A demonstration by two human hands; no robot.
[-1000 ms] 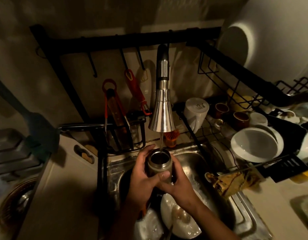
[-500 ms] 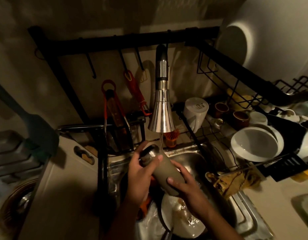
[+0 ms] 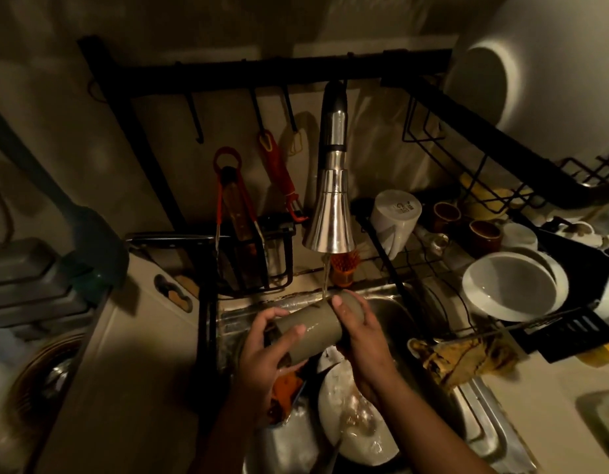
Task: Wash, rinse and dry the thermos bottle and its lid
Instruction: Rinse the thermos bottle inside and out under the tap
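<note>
Head view: both hands hold the thermos bottle (image 3: 318,328) over the sink (image 3: 392,307), lying almost on its side with one end down to the left and the other up to the right. The left hand (image 3: 267,354) wraps around the lower left end, fingers curled over the top and the thumb laid across the near side of the grey body. The right hand (image 3: 359,331) clasps the upper right end, fingers bent over it and the thumb pressed on top. A thin stream of water (image 3: 325,278) falls from the faucet head (image 3: 330,220) and lands on the bottle just beside the right thumb. The bottle's mouth is hidden by the left hand, and the lid cannot be made out in the dim light. Below the hands, a soiled white plate (image 3: 351,419) lies in the sink, with something orange (image 3: 284,388) beside it under the left wrist. To the right, a white bowl (image 3: 511,285) and an upturned white mug (image 3: 395,215) sit on the black drying rack (image 3: 566,330)
</note>
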